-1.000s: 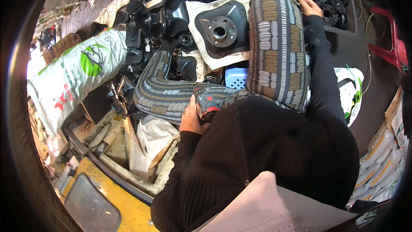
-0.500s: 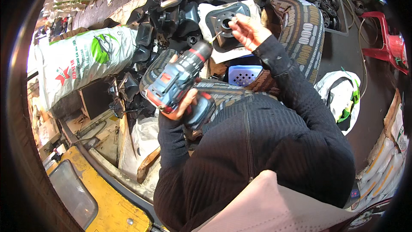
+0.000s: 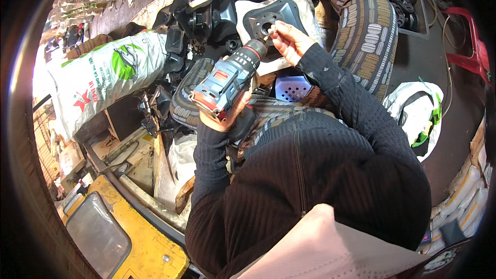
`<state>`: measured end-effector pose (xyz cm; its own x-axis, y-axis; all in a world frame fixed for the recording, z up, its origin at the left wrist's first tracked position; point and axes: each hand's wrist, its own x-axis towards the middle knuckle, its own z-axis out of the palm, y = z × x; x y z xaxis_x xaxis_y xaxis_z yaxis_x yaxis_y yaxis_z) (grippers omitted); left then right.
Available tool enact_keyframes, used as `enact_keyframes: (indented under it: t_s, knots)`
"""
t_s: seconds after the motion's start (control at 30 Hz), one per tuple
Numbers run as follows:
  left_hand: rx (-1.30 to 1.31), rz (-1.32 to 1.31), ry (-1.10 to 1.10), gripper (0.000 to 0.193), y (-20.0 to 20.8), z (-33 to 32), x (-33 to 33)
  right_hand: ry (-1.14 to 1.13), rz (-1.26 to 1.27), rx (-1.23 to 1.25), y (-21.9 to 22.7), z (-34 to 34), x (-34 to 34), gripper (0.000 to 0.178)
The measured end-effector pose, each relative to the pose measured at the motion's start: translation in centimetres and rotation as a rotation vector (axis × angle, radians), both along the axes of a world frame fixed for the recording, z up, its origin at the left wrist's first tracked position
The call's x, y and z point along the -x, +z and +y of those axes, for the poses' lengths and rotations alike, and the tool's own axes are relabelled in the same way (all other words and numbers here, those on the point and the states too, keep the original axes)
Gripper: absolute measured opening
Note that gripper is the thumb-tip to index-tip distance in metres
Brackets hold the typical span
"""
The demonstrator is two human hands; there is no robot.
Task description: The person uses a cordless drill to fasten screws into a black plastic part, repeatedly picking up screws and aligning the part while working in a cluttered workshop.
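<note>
My left hand (image 3: 238, 107) is wrapped round the grip of a blue-grey cordless drill (image 3: 221, 87). Its chuck points up and to the right, close to the fingers of my right hand (image 3: 292, 42). Those fingers are pinched together on something small and pale by the drill's tip, too small to make out. Just beyond them lies a black, four-cornered part (image 3: 290, 14) with a round, holed hub. Under this part is a white cloth or sack (image 3: 308, 1) between my knees. My right hand covers some of the part's near edge.
Several similar black parts (image 3: 204, 18) are heaped beyond and to the left. A white-and-green sack (image 3: 116, 75) lies left, above a yellow machine cover (image 3: 155, 250). A perforated basket (image 3: 290, 89) sits near my lap. Right are a grey bin (image 3: 424, 5) of round parts and a red stool (image 3: 473, 51).
My left hand has brought the drill up and to the right, so its chuck now meets my right fingertips. My right hand has shifted slightly left and down.
</note>
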<state>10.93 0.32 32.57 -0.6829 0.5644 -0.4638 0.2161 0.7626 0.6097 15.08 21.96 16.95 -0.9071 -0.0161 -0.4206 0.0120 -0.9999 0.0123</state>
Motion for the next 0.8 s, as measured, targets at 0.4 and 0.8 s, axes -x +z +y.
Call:
enact_keyframes:
  t_s: [0.4,0.8]
  knots:
    - [-0.009,0.193,-0.248,0.068,0.7,2.7,1.7,-0.065,-0.124,-0.129,0.1,-0.3,0.0,0.021]
    - [-0.091,0.193,-0.323,0.019,-0.2,3.4,2.9,-0.079,-0.186,-0.022,-2.1,-1.1,0.1,0.023]
